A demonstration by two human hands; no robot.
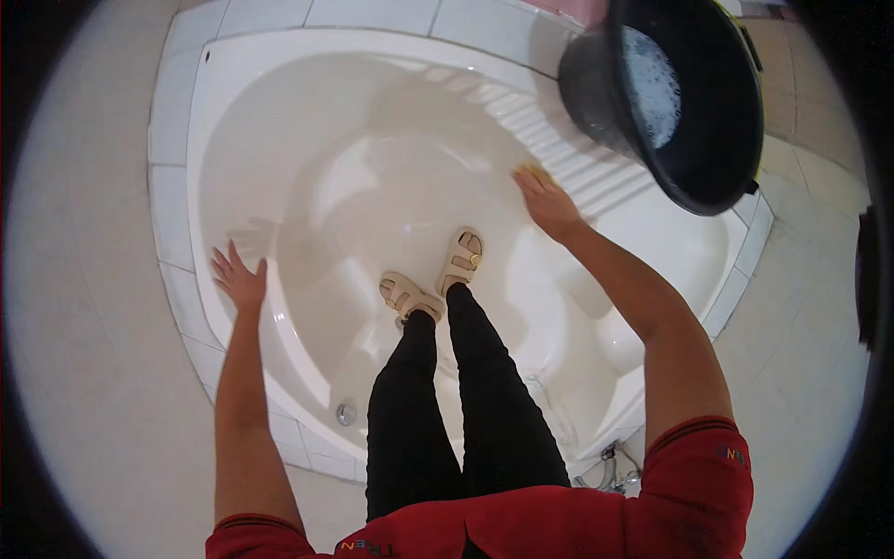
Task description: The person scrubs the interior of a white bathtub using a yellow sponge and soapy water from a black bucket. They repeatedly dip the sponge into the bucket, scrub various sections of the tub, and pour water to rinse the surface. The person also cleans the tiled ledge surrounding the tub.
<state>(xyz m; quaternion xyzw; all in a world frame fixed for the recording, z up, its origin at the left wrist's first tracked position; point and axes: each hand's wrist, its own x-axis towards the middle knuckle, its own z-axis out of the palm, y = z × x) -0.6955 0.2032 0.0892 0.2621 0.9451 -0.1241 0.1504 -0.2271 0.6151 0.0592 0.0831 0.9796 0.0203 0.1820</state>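
I stand inside a white bathtub (372, 70) with a ribbed ledge along its far right side. My left hand (239, 278) is held over the tub's left rim, fingers spread and nothing in it. At the tub wall beside the ribs, my right hand (545, 200) presses down on a small yellow sponge (535, 171). Only a thin edge of the sponge shows past the fingers.
A large black bucket (596, 93) with foamy water (650, 86) stands on the tub's far right corner. White tiles (372, 13) border the tub. A round metal fitting (345, 414) sits near the left edge, and a metal tap (610, 470) is at the near right.
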